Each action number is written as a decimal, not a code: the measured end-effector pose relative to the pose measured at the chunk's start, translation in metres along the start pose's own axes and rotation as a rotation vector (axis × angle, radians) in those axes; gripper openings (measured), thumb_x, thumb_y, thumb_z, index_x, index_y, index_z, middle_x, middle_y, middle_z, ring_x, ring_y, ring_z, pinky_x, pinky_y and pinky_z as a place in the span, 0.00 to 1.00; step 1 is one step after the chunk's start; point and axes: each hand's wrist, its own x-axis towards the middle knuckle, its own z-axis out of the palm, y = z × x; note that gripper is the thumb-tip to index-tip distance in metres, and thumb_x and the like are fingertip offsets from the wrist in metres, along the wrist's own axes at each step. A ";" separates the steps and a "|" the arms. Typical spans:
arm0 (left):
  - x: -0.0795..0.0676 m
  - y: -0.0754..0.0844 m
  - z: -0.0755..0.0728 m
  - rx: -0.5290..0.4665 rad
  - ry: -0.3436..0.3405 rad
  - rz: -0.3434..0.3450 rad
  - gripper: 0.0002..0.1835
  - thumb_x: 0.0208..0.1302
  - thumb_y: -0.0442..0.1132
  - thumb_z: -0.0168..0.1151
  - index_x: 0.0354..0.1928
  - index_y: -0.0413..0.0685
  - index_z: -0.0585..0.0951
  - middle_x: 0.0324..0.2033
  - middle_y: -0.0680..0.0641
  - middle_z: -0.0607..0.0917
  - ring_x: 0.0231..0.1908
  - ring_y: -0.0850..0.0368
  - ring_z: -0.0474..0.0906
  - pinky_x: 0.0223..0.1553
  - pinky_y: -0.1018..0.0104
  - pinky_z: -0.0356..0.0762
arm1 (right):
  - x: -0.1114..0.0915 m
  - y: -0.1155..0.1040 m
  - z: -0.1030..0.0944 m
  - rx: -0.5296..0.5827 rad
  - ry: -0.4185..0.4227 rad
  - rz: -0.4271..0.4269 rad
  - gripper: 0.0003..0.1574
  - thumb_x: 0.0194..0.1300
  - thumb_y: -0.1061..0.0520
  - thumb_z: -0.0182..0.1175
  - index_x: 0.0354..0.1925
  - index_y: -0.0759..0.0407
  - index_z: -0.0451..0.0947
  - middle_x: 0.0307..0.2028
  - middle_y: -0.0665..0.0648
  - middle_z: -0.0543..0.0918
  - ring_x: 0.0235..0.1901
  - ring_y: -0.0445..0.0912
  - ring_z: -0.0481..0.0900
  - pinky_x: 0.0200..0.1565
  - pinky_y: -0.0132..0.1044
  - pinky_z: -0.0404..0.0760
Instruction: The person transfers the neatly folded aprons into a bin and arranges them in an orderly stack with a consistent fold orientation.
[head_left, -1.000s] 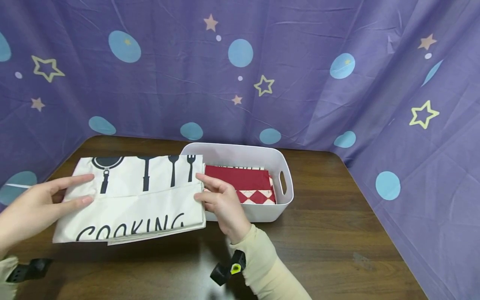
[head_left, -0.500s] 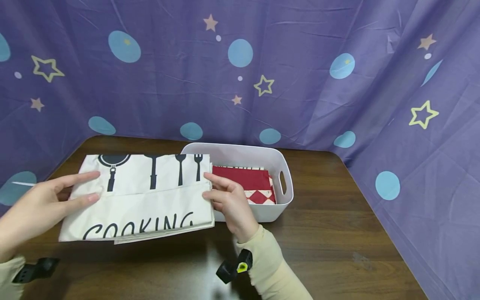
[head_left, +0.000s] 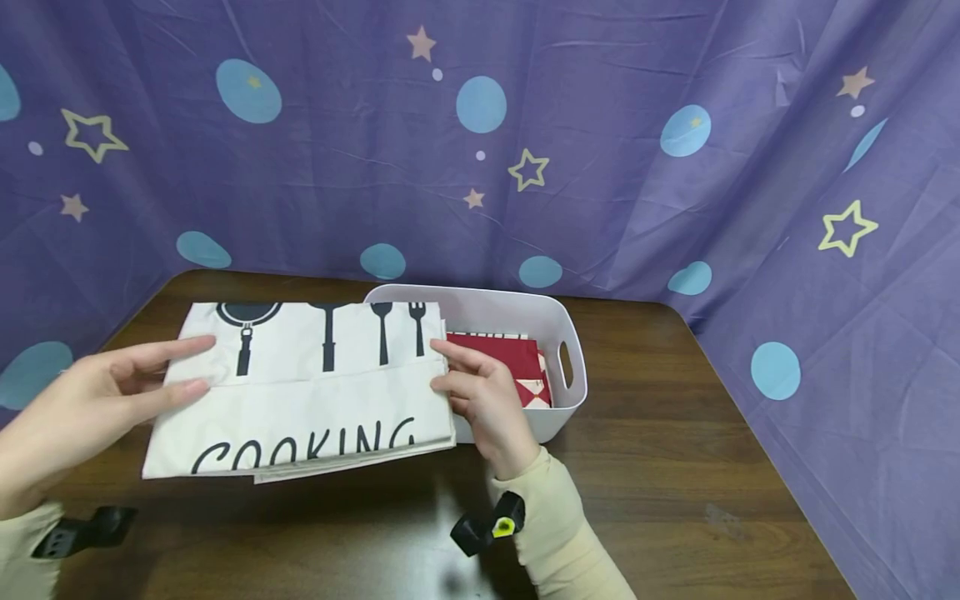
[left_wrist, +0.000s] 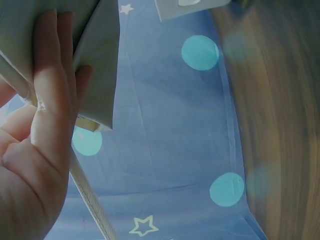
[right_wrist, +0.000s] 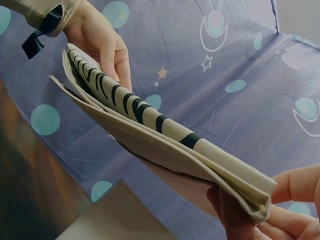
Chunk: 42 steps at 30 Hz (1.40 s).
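A folded white apron (head_left: pixel 315 408), printed with black utensils and the word COOKING, is held level above the table. My left hand (head_left: pixel 112 400) grips its left end, two fingers on top. Seen from the left wrist, several fingers (left_wrist: pixel 52 80) lie flat along its underside, and a woven strap (left_wrist: pixel 92 200) hangs down. My right hand (head_left: pixel 491 404) pinches the right end; the right wrist view shows the stacked layers edge-on between thumb and fingers. The apron's right end overlaps the white bin (head_left: pixel 555 421) in the head view, hiding its left part.
Inside the bin lies folded red cloth (head_left: pixel 517 354) with a red-and-white diamond pattern, and a striped edge shows behind it. The bin stands at the back of the brown wooden table (head_left: pixel 675 467). A purple curtain (head_left: pixel 600 208) with stars and dots hangs behind.
Both hands have carried the apron to the right and slightly up, so that it covers more of the bin and the red cloth. The grip looks the same.
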 end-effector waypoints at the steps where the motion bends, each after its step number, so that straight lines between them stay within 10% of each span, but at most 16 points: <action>1: 0.001 0.000 0.000 -0.022 -0.007 0.003 0.35 0.67 0.50 0.64 0.71 0.42 0.68 0.35 0.61 0.84 0.29 0.68 0.75 0.28 0.73 0.72 | 0.000 -0.001 -0.001 0.003 0.003 -0.005 0.32 0.56 0.70 0.58 0.61 0.64 0.77 0.55 0.61 0.82 0.41 0.43 0.81 0.37 0.33 0.84; 10: 0.006 -0.001 -0.001 -0.207 -0.109 0.007 0.32 0.73 0.43 0.57 0.75 0.46 0.62 0.34 0.62 0.87 0.31 0.61 0.85 0.29 0.63 0.84 | 0.001 -0.006 -0.008 0.017 0.026 -0.018 0.32 0.55 0.72 0.58 0.61 0.65 0.77 0.52 0.58 0.84 0.39 0.42 0.81 0.35 0.32 0.83; 42: 0.018 0.034 0.017 -0.307 -0.051 0.047 0.33 0.69 0.41 0.62 0.72 0.40 0.65 0.31 0.63 0.87 0.28 0.63 0.84 0.29 0.67 0.84 | -0.005 -0.024 -0.035 0.058 0.053 -0.032 0.36 0.54 0.77 0.56 0.63 0.68 0.73 0.37 0.51 0.82 0.27 0.40 0.78 0.31 0.29 0.81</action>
